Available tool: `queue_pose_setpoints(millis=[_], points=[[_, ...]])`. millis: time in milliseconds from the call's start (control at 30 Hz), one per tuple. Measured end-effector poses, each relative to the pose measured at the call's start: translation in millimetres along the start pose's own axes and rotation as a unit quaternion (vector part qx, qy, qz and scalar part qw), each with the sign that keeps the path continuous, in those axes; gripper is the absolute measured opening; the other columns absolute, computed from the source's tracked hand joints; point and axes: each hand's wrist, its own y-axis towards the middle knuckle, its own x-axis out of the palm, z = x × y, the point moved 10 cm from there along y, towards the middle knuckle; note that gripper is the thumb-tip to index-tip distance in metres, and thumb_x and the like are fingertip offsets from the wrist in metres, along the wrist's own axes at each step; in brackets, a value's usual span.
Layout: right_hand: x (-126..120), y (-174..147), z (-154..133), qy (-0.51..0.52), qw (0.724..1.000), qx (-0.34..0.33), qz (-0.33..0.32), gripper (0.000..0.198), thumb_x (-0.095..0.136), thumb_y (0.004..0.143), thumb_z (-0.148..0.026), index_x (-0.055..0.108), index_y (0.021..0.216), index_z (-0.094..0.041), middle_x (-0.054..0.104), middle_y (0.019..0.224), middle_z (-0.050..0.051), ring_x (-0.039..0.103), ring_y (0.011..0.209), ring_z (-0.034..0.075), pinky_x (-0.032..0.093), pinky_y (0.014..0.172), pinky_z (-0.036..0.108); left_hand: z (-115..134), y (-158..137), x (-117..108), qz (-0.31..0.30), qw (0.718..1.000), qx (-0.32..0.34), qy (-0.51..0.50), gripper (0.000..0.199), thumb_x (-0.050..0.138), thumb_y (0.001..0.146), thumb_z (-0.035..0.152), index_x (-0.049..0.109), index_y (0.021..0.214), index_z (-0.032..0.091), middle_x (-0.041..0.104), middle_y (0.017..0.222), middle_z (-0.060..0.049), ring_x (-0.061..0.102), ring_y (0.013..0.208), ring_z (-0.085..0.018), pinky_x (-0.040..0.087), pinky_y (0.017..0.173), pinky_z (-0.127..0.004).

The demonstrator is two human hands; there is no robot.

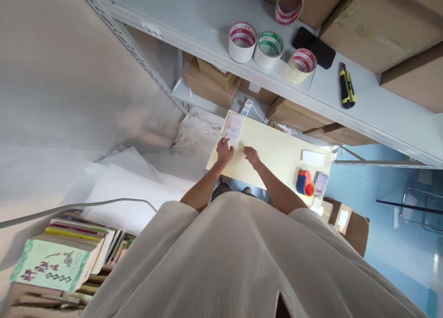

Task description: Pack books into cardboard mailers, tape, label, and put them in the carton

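Observation:
A thin, pale pinkish printed sheet or booklet lies near the left end of a cream-coloured table. My left hand rests at its lower left corner, fingers spread and slightly bent. Just right of the booklet's lower end is my right hand, fingers loosely bent and pointing left, low over the tabletop. Nothing shows in the right hand. Whether its fingertips touch the table I cannot tell.
An orange-and-blue tape dispenser and a white slip are at the table's right. The grey shelf above holds tape rolls, a black phone, a yellow-black cutter and cardboard boxes. Stacked books stand lower left.

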Motion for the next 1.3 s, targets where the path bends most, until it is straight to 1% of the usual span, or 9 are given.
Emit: queue_pose_setpoints(millis=[133, 233, 433, 567, 667, 800, 933, 1133, 1300], points=[[-29, -22, 6, -0.023, 0.999, -0.022, -0.002, 0.03, 0.083, 0.073, -0.039, 0.08, 0.099, -0.024, 0.082, 0.112, 0.007, 0.072, 0.104, 0.025, 0.06, 0.095, 0.04, 12, -35, -2, 0.033, 0.999, -0.013, -0.009, 0.056, 0.06, 0.101, 0.019, 0.065, 0.156, 0.023, 0.052, 0.179, -0.019, 0.048, 0.169, -0.04, 0.042, 0.139, -0.061], [-51, -40, 15, -0.039, 0.998, -0.041, -0.015, 0.03, 0.082, 0.073, -0.04, 0.08, 0.098, -0.025, 0.082, 0.109, 0.006, 0.073, 0.102, 0.025, 0.061, 0.094, 0.041, 20, -65, 1, 0.059, 0.998, -0.022, -0.014, 0.053, 0.06, 0.102, 0.02, 0.067, 0.154, 0.024, 0.054, 0.177, -0.019, 0.051, 0.166, -0.04, 0.044, 0.138, -0.06], [-91, -79, 53, -0.046, 0.994, -0.077, -0.055, 0.031, 0.078, 0.072, -0.04, 0.079, 0.099, -0.026, 0.083, 0.115, 0.006, 0.073, 0.106, 0.024, 0.06, 0.095, 0.04, 26, -143, 30, 0.119, 0.992, -0.036, -0.026, 0.051, 0.062, 0.101, 0.022, 0.069, 0.152, 0.027, 0.059, 0.172, -0.017, 0.052, 0.166, -0.037, 0.045, 0.137, -0.058], [-101, -102, 80, -0.064, 0.991, -0.086, -0.079, 0.032, 0.073, 0.071, -0.039, 0.077, 0.1, -0.026, 0.081, 0.111, 0.003, 0.073, 0.105, 0.022, 0.059, 0.096, 0.037, 18, -195, 47, 0.145, 0.988, -0.045, -0.027, 0.052, 0.062, 0.101, 0.022, 0.069, 0.152, 0.027, 0.057, 0.173, -0.017, 0.048, 0.169, -0.036, 0.043, 0.138, -0.058], [-95, -120, 87, -0.078, 0.987, -0.096, -0.107, 0.031, 0.073, 0.072, -0.038, 0.077, 0.099, -0.025, 0.08, 0.105, 0.002, 0.072, 0.101, 0.022, 0.059, 0.094, 0.036, 5, -228, 44, 0.162, 0.984, -0.067, -0.036, 0.049, 0.064, 0.101, 0.024, 0.069, 0.15, 0.028, 0.057, 0.174, -0.016, 0.048, 0.169, -0.036, 0.044, 0.138, -0.054], [-72, -144, 80, -0.103, 0.977, -0.117, -0.143, 0.027, 0.075, 0.073, -0.039, 0.078, 0.096, -0.025, 0.08, 0.096, 0.001, 0.073, 0.097, 0.023, 0.059, 0.09, 0.036, -15, -269, 21, 0.205, 0.973, -0.093, -0.055, 0.047, 0.065, 0.103, 0.022, 0.069, 0.15, 0.026, 0.057, 0.174, -0.017, 0.05, 0.168, -0.036, 0.041, 0.139, -0.051], [-29, -172, 74, -0.127, 0.964, -0.139, -0.186, 0.026, 0.079, 0.074, -0.043, 0.077, 0.092, -0.024, 0.078, 0.089, 0.002, 0.074, 0.096, 0.025, 0.058, 0.086, 0.036, -39, -313, -12, 0.27, 0.953, -0.118, -0.067, 0.051, 0.064, 0.1, 0.019, 0.07, 0.151, 0.026, 0.057, 0.175, -0.017, 0.05, 0.168, -0.036, 0.042, 0.139, -0.055], [62, -237, 85, -0.173, 0.926, -0.177, -0.285, 0.029, 0.082, 0.074, -0.048, 0.074, 0.091, -0.025, 0.08, 0.097, 0.005, 0.076, 0.094, 0.025, 0.057, 0.085, 0.036, -93, -393, -63, 0.351, 0.922, -0.143, -0.08, 0.051, 0.058, 0.104, 0.021, 0.068, 0.155, 0.022, 0.054, 0.178, -0.02, 0.049, 0.169, -0.036, 0.041, 0.14, -0.058], [145, -310, 111, -0.211, 0.893, -0.183, -0.353, 0.028, 0.083, 0.074, -0.042, 0.076, 0.095, -0.025, 0.083, 0.101, 0.006, 0.078, 0.097, 0.025, 0.056, 0.085, 0.035, -167, -472, -102, 0.407, 0.887, -0.183, -0.117, 0.051, 0.058, 0.105, 0.021, 0.067, 0.155, 0.024, 0.054, 0.178, -0.018, 0.048, 0.17, -0.036, 0.043, 0.138, -0.058]])
